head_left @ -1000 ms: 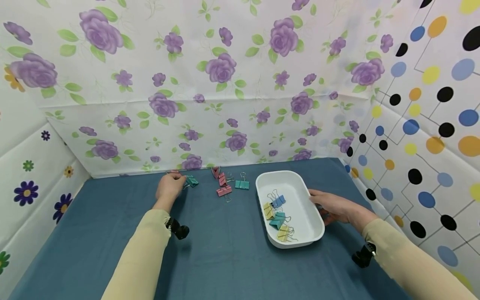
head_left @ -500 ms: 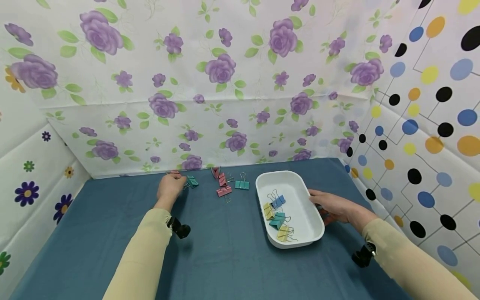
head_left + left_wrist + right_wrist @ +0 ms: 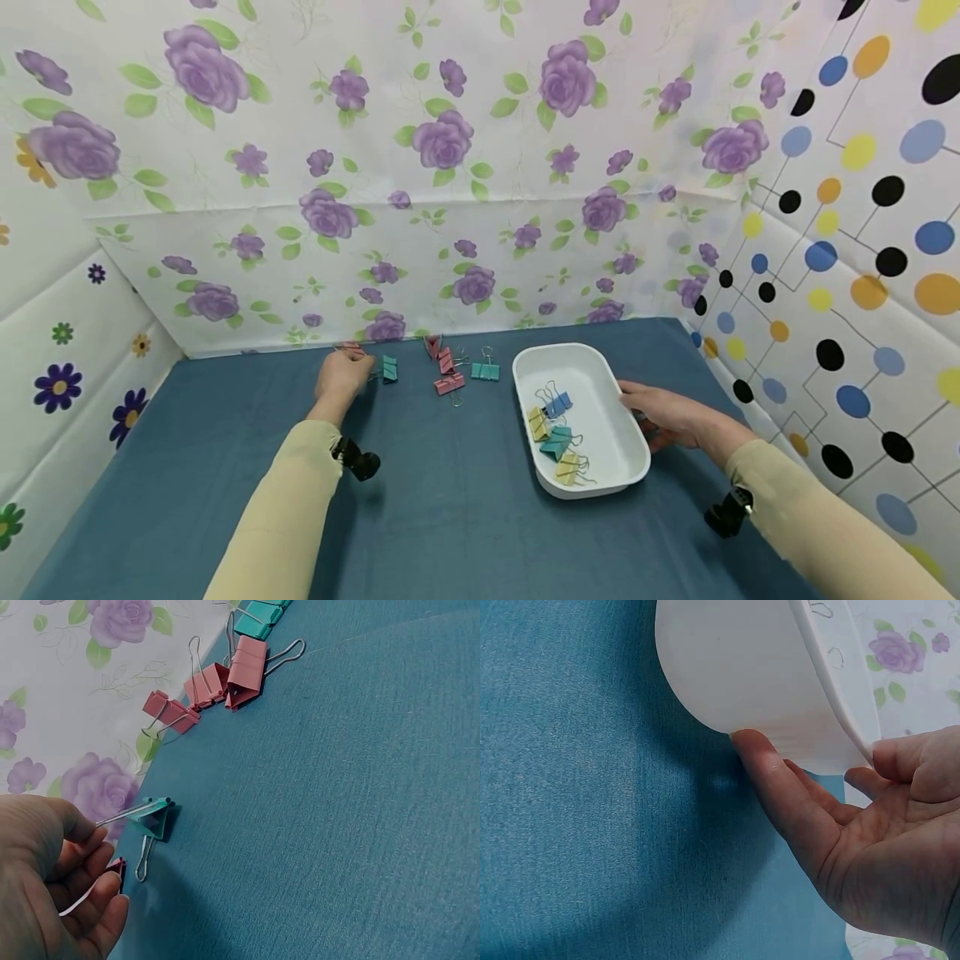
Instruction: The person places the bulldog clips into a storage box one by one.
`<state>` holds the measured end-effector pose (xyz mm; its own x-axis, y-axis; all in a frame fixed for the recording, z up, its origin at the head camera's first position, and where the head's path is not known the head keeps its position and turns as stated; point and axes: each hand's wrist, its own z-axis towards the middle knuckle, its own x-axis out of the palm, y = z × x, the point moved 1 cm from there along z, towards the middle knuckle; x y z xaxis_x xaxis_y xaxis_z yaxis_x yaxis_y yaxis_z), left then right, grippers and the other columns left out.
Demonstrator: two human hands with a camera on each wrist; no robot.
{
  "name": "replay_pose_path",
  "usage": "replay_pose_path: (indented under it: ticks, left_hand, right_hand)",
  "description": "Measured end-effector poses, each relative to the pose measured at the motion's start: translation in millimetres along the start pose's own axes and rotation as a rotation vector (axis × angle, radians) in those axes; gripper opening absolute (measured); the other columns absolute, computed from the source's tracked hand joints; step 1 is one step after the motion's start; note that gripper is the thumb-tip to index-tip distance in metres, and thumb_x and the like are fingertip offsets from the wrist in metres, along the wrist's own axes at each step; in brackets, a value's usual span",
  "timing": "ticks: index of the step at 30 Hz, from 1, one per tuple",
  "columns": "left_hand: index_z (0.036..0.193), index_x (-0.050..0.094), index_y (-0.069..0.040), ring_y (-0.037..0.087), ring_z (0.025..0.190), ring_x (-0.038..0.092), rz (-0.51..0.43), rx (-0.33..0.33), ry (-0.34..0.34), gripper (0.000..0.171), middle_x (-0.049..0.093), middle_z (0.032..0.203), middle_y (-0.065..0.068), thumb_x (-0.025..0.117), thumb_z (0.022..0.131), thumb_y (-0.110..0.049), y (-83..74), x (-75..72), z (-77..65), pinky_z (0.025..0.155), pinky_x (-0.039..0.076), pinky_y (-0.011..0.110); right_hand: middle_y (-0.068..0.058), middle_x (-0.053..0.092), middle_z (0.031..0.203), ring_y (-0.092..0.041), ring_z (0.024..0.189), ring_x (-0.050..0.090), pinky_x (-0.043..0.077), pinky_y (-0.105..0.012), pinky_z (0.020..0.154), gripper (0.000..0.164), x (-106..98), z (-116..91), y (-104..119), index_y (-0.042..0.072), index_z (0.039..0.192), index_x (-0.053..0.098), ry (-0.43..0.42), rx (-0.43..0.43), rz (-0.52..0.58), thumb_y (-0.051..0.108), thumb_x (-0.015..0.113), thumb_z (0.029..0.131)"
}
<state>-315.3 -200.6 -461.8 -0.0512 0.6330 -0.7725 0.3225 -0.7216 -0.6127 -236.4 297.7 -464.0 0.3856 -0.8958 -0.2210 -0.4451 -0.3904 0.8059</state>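
Note:
Between thumb and forefinger, my left hand [image 3: 339, 377] pinches a wire handle of a teal binder clip [image 3: 154, 819] at the back left of the table. The clip's other handle hangs down. A pink binder clip [image 3: 118, 868] lies just behind that hand, mostly hidden by the fingers. On the other side, my right hand [image 3: 889, 832] grips the right side of a white plastic tray [image 3: 600, 425], one finger along its underside and another at its rim. Inside the tray lie a blue clip [image 3: 558, 405], a teal clip [image 3: 557, 442] and two yellow clips, one [image 3: 568, 468] nearest the front.
Several pink clips [image 3: 450, 383] and another teal clip [image 3: 485, 372] lie along the back between left hand and tray. A blue cloth [image 3: 427, 500] covers the table. Flowered sheeting [image 3: 450, 242] rises behind it, and a dotted sheet [image 3: 847, 275] stands on the right.
The teal clip by my left hand has turned, its body now standing more upright. My left hand has barely shifted; the right hand and tray stay in place.

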Motion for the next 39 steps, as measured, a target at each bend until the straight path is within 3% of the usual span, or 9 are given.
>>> replay_pose_path:
  ticks: [5, 7, 12, 22, 28, 32, 39]
  left_hand:
    - [0.077, 0.062, -0.011, 0.023, 0.063, 0.048, -0.007, -0.002, 0.01, 0.033, 0.056, 0.071, 0.005, 0.044, 0.091, -0.034, 0.7, -3.3, -1.4, 0.052, 0.036, 0.034]
    - [0.077, 0.06, -0.011, 0.022, 0.061, 0.046, -0.021, 0.002, 0.018, 0.033, 0.055, 0.07, 0.004, 0.042, 0.093, -0.034, 0.8, -4.9, -1.9, 0.052, 0.035, 0.034]
    - [0.09, 0.06, -0.01, 0.022, 0.062, 0.045, -0.073, 0.023, 0.021, 0.032, 0.058, 0.086, 0.008, 0.039, 0.096, -0.032, 2.1, -6.5, -1.8, 0.051, 0.035, 0.034]
    - [0.106, 0.059, -0.005, 0.018, 0.055, 0.037, -0.192, 0.09, 0.027, 0.033, 0.048, 0.078, 0.008, 0.041, 0.098, -0.031, 8.1, -5.4, -2.5, 0.047, 0.032, 0.032]
    - [0.127, 0.054, -0.009, 0.021, 0.066, 0.042, -0.232, 0.098, 0.027, 0.039, 0.052, 0.096, 0.012, 0.042, 0.099, -0.033, 9.6, -7.8, -8.6, 0.055, 0.035, 0.034]
    - [0.128, 0.053, -0.008, 0.023, 0.075, 0.045, -0.235, 0.11, 0.023, 0.04, 0.053, 0.104, 0.013, 0.042, 0.099, -0.033, 8.9, -10.1, -12.0, 0.059, 0.037, 0.035]
    - [0.123, 0.055, -0.009, 0.023, 0.076, 0.045, -0.241, 0.122, 0.02, 0.041, 0.053, 0.103, 0.013, 0.041, 0.099, -0.038, 7.1, -13.9, -16.3, 0.06, 0.037, 0.035]
  right_hand:
    - [-0.013, 0.046, 0.129, -0.033, 0.1, 0.058, 0.052, -0.051, 0.068, 0.052, 0.1, 1.0, -1.1, 0.036, 0.146, 0.023, 0.001, -0.004, 0.005, 0.037, 0.044, 0.098]
    - [-0.014, 0.047, 0.129, -0.033, 0.099, 0.059, 0.052, -0.051, 0.067, 0.052, 0.1, 1.5, -1.5, 0.036, 0.146, 0.023, -0.001, -0.008, 0.003, 0.037, 0.044, 0.098]
    - [-0.015, 0.046, 0.129, -0.034, 0.098, 0.059, 0.052, -0.051, 0.067, 0.052, 0.1, 1.9, -1.1, 0.036, 0.146, 0.023, 0.0, -0.01, -0.002, 0.037, 0.043, 0.099]
    - [-0.015, 0.044, 0.132, -0.033, 0.099, 0.058, 0.052, -0.052, 0.067, 0.051, 0.4, 0.6, 0.6, 0.035, 0.147, 0.022, 0.008, -0.012, -0.001, 0.034, 0.041, 0.1]
    - [-0.017, 0.044, 0.131, -0.033, 0.099, 0.058, 0.052, -0.052, 0.067, 0.052, 0.7, -0.3, 1.4, 0.033, 0.148, 0.02, 0.018, -0.021, -0.008, 0.035, 0.041, 0.1]
    - [-0.018, 0.043, 0.132, -0.034, 0.1, 0.057, 0.052, -0.052, 0.068, 0.053, 0.6, -0.6, 1.8, 0.032, 0.148, 0.019, 0.028, -0.025, -0.009, 0.036, 0.04, 0.1]
    - [-0.015, 0.047, 0.128, -0.033, 0.099, 0.058, 0.052, -0.052, 0.067, 0.052, 1.0, 0.0, 0.7, 0.035, 0.147, 0.023, 0.003, -0.007, 0.002, 0.037, 0.043, 0.099]
